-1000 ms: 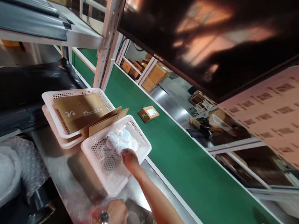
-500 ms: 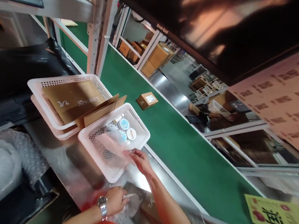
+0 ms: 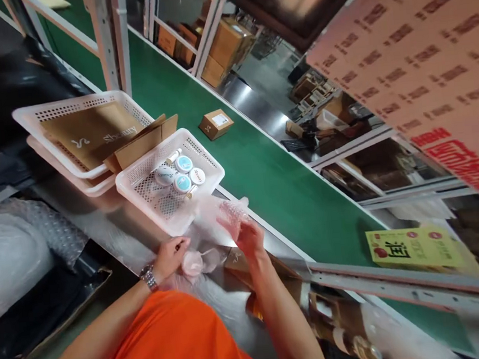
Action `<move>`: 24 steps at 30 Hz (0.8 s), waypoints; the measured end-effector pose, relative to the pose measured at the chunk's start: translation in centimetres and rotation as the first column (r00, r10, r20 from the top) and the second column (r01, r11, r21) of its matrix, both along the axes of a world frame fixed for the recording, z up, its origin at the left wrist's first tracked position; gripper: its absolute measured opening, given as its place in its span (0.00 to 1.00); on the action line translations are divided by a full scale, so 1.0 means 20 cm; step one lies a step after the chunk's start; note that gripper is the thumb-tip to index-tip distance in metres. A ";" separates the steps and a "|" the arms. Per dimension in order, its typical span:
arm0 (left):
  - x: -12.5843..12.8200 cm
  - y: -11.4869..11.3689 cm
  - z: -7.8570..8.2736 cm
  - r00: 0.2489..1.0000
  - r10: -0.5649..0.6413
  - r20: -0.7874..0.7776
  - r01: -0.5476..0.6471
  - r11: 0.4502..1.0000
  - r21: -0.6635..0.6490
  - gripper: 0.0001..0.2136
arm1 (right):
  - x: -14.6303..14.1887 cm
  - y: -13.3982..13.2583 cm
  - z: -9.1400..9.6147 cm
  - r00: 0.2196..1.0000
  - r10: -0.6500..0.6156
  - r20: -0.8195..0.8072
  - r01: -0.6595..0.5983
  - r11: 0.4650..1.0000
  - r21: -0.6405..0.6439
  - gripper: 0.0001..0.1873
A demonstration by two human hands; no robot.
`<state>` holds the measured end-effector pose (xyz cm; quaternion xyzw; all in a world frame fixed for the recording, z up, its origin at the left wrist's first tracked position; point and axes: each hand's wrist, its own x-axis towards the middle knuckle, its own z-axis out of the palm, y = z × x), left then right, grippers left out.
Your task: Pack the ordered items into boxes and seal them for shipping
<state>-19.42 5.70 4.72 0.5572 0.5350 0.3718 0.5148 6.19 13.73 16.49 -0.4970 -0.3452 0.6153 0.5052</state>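
My right hand (image 3: 249, 237) is raised over the steel bench beside the front basket, its fingers closed on a clear bubble wrap sheet (image 3: 212, 211). My left hand (image 3: 171, 257), with a watch at the wrist, is low over the bench with curled fingers; what they hold, if anything, is hidden. Just by it is a round jar (image 3: 192, 263) under clear wrap. In the white basket (image 3: 171, 222) ahead lie several round jars, among them a blue-lidded jar (image 3: 182, 183) and a white-lidded jar (image 3: 197, 176), and small tubes (image 3: 173, 156).
Stacked white baskets (image 3: 25, 117) with flat cartons (image 3: 91, 134) stand at left. A small carton (image 3: 216, 124) sits on the green conveyor (image 3: 273, 182). A yellow-green box (image 3: 415, 247) is at right. Bubble wrap (image 3: 53, 231) lies at left, and a metal post (image 3: 114, 45) rises behind.
My right hand has pulled the bubble wrap out of the basket, to the right and nearer me. The left hand has shifted beside the wrapped round jar. The view has swung right.
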 end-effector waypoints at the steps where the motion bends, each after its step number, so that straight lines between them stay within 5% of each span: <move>1: -0.02 0.00 0.03 0.998 0.048 0.048 -0.048 0.999 -0.017 0.23 | -0.03 -0.01 0.00 0.999 0.023 0.044 -0.023 1.000 0.014 0.17; 5: -0.08 0.01 0.18 0.938 0.205 0.279 -0.188 0.978 -0.085 0.35 | -0.28 -0.02 -0.02 0.917 0.264 0.298 -0.307 0.945 0.108 0.21; 9: -0.18 0.00 0.28 0.882 0.254 0.396 -0.234 0.967 -0.097 0.41 | -0.55 -0.06 -0.01 0.654 0.558 0.511 -0.707 0.691 0.150 0.16; 15: -0.31 -0.12 0.28 0.859 0.271 0.435 -0.214 0.961 -0.176 0.36 | -0.62 -0.20 -0.01 0.286 0.419 0.862 -0.917 0.382 0.118 0.10; 17: -0.32 -0.15 0.26 0.874 0.307 0.376 -0.242 0.947 -0.213 0.32 | -0.58 -0.26 -0.03 0.191 0.417 0.888 -0.944 0.326 0.049 0.11; 19: -0.31 -0.15 0.23 0.880 0.368 0.300 -0.317 0.926 -0.206 0.29 | -0.55 -0.32 -0.06 0.230 0.488 0.842 -0.913 0.408 0.013 0.13; 22: -0.30 -0.16 0.20 0.900 0.389 0.199 -0.379 0.921 -0.088 0.23 | -0.51 -0.34 -0.11 0.592 0.581 0.559 -0.703 0.712 0.005 0.29; 24: -0.31 -0.16 0.20 0.918 0.366 0.151 -0.374 0.927 0.021 0.19 | -0.51 -0.32 -0.14 0.782 0.524 0.338 -0.550 0.835 -0.022 0.42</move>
